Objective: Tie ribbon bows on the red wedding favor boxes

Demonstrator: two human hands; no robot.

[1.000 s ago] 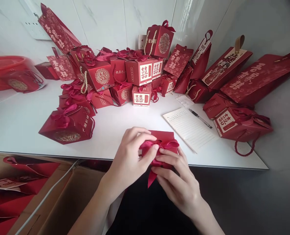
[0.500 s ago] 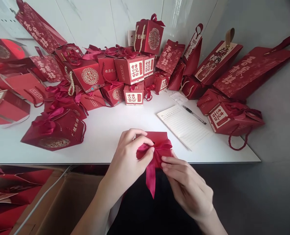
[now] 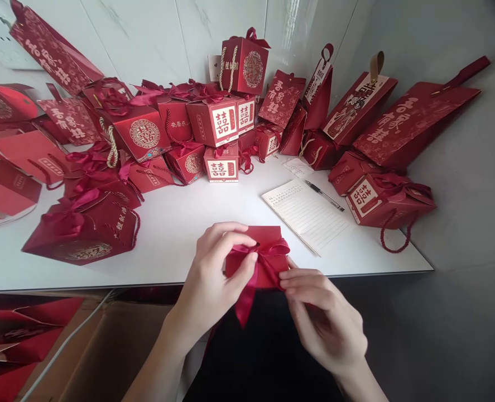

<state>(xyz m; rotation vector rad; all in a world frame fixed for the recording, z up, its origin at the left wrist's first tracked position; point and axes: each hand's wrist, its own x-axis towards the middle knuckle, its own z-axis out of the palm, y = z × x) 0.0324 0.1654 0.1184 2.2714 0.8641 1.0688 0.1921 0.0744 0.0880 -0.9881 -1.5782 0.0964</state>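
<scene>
A small red gift box sits at the front edge of the white table, with a dark pink ribbon tied in a bow on it. My left hand pinches the bow near its knot between thumb and forefinger. One ribbon tail hangs down over the table edge below that hand. At the box's right side, my right hand is closed, its fingertips pinching the other ribbon tail at the box's lower right corner. The bow's right loop stands up above the right fingers.
An open lined notebook lies beyond the box, a black pen along its edge. Stacked red gift boxes line the wall. A larger ribboned box stands at left. Below the table is a cardboard carton near red bags.
My right hand has drawn its ribbon tail slightly down and right. The left tail has swung leftward. My left hand keeps its pinch at the bow. The whole view has shifted a little.
</scene>
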